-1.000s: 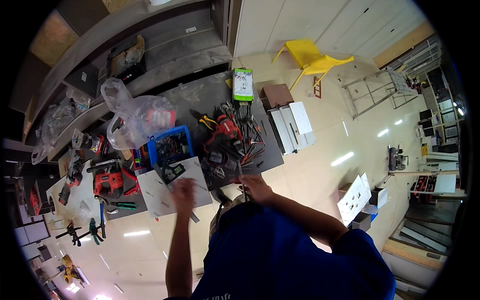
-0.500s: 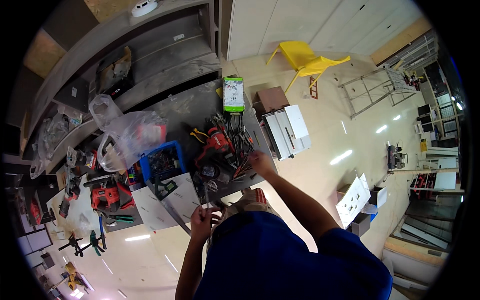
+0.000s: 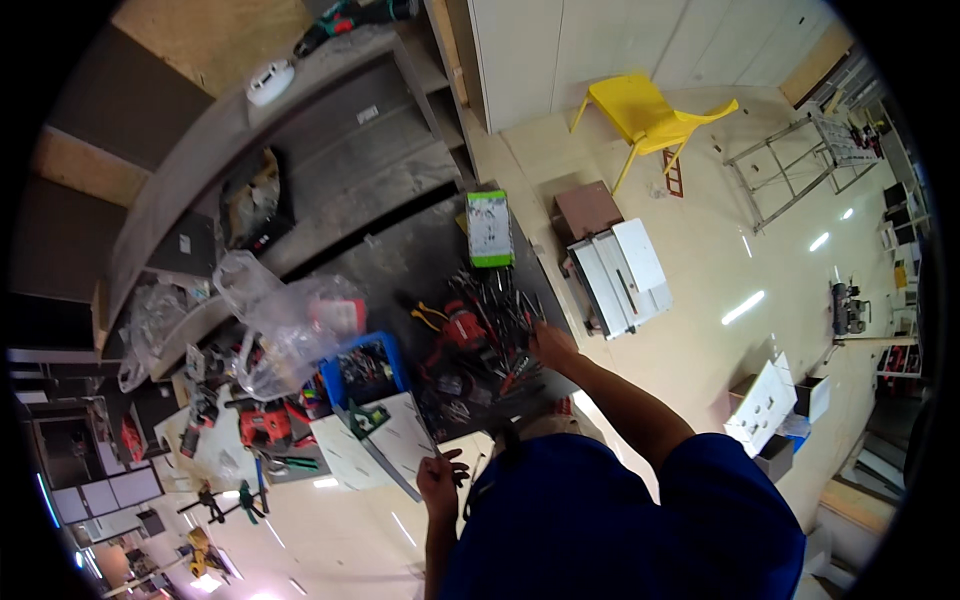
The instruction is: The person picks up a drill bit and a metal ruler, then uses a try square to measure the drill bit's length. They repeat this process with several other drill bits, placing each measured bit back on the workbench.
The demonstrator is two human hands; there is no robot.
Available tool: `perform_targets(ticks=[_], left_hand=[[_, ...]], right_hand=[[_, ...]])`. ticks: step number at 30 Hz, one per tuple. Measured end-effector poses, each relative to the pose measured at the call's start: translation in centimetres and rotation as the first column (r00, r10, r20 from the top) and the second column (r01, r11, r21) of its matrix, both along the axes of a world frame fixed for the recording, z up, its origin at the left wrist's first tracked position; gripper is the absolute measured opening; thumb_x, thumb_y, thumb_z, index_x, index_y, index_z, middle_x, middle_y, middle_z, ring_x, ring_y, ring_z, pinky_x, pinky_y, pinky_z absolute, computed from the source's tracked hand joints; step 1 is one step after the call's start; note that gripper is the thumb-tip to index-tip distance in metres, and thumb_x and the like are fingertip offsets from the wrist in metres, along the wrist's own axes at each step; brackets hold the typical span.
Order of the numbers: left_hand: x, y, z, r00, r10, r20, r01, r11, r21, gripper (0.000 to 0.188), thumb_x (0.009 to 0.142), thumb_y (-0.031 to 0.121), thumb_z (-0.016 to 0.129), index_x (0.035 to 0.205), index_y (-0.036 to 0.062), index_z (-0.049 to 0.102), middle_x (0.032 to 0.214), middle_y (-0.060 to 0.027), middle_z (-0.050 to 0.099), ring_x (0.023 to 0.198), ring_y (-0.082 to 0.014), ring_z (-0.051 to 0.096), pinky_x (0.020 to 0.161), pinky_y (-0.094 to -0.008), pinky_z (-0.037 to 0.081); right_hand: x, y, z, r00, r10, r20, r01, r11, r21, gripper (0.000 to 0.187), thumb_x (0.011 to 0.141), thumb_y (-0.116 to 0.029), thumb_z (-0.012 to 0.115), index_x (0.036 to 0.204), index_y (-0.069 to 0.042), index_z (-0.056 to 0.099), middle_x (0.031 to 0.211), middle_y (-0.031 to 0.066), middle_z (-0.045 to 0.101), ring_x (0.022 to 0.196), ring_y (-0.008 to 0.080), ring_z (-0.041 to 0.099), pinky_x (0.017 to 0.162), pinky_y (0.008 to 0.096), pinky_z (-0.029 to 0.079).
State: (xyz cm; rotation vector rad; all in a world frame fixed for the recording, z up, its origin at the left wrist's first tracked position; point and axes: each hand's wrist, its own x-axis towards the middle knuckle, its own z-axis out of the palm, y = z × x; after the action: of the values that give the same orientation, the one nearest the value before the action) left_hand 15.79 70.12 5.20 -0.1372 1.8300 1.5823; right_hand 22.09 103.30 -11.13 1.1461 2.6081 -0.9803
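Note:
My right hand (image 3: 553,345) reaches to the right end of a heap of hand tools (image 3: 505,315) on the dark workbench. Its fingers look curled at the tools, but what they grip is too small and blurred to name. A red power tool (image 3: 464,326) and yellow-handled pliers (image 3: 430,317) lie left of that hand. My left hand (image 3: 437,480) is low at the bench's near edge, beside a white panel (image 3: 385,455). Its fingers are pinched together, and whatever is in them cannot be made out. A blue bin (image 3: 330,382) of small parts stands beyond the panel.
A white-and-green box (image 3: 489,230) stands behind the tools. Clear plastic bags (image 3: 285,310) and a red jigsaw-like tool (image 3: 265,425) are to the left. Right of the bench are a table-saw-like machine (image 3: 610,285) and a yellow chair (image 3: 645,115).
The whole view has shifted, so the bench sits lower and farther right. My right hand has moved slightly farther into the tool heap. My left hand stays near the white panel.

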Motion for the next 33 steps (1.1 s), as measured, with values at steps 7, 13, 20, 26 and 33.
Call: perform_targets(ticks=[7, 13, 20, 26, 33], left_hand=[[-3.4, 1.1, 0.3, 0.984, 0.169, 0.050, -0.176, 0.924, 0.340, 0.026, 0.090, 0.001, 0.052, 0.078, 0.0139, 0.034, 0.075, -0.0086, 0.055, 0.043, -0.0055, 0.032, 0.037, -0.0210, 0.023], [-6.9, 4.4, 11.0, 0.990, 0.143, 0.020, -0.126, 0.783, 0.609, 0.023, 0.096, 0.009, 0.053, 0.080, 0.0152, 0.038, 0.084, -0.0138, 0.062, 0.043, -0.0026, 0.029, 0.037, -0.0208, 0.023], [-6.9, -1.5, 16.6, 0.971, 0.056, -0.233, 0.092, 0.811, 0.578, 0.031, 0.092, 0.007, 0.060, 0.082, 0.0139, 0.031, 0.094, -0.0205, 0.062, 0.043, -0.0026, 0.029, 0.038, -0.0196, 0.027], [-6.4, -6.5, 17.3, 0.943, 0.124, -0.309, 0.067, 0.839, 0.541, 0.036, 0.089, 0.002, 0.062, 0.081, 0.0128, 0.028, 0.094, -0.0232, 0.063, 0.046, -0.0032, 0.032, 0.038, -0.0210, 0.028], [-6.7, -11.3, 19.0, 0.928, 0.147, -0.342, 0.091, 0.800, 0.593, 0.038, 0.087, -0.008, 0.060, 0.079, 0.0109, 0.028, 0.099, -0.0270, 0.065, 0.058, -0.0036, 0.044, 0.051, -0.0179, 0.038]], right_hand=[[1.6, -0.8, 10.0, 0.896, -0.346, -0.279, -0.033, 0.575, -0.817, 0.023, 0.091, -0.024, 0.062, 0.086, -0.002, 0.061, 0.072, 0.0041, 0.063, 0.064, 0.0099, 0.059, 0.058, 0.0253, 0.046], [1.3, -7.6, 28.6, 0.787, -0.036, -0.615, -0.427, 0.689, -0.586, 0.006, 0.085, -0.006, 0.069, 0.086, -0.002, 0.064, 0.073, 0.0040, 0.064, 0.063, 0.0098, 0.059, 0.056, 0.0251, 0.046], [-0.4, -11.8, 34.5, 0.577, 0.290, -0.763, -0.608, 0.777, -0.164, 0.015, 0.076, -0.002, 0.075, 0.087, -0.002, 0.065, 0.075, 0.0091, 0.065, 0.066, 0.0229, 0.064, 0.059, 0.0306, 0.049], [-1.4, -16.2, 35.9, 0.509, 0.307, -0.804, -0.633, 0.766, -0.109, 0.013, 0.076, 0.000, 0.074, 0.086, -0.002, 0.065, 0.075, 0.0082, 0.064, 0.066, 0.0211, 0.063, 0.057, 0.0289, 0.047], [-1.4, -21.1, 35.8, 0.448, 0.193, -0.873, -0.634, 0.757, -0.158, 0.011, 0.078, 0.004, 0.070, 0.088, 0.002, 0.065, 0.080, 0.0114, 0.064, 0.070, 0.0181, 0.063, 0.060, 0.0259, 0.050]])
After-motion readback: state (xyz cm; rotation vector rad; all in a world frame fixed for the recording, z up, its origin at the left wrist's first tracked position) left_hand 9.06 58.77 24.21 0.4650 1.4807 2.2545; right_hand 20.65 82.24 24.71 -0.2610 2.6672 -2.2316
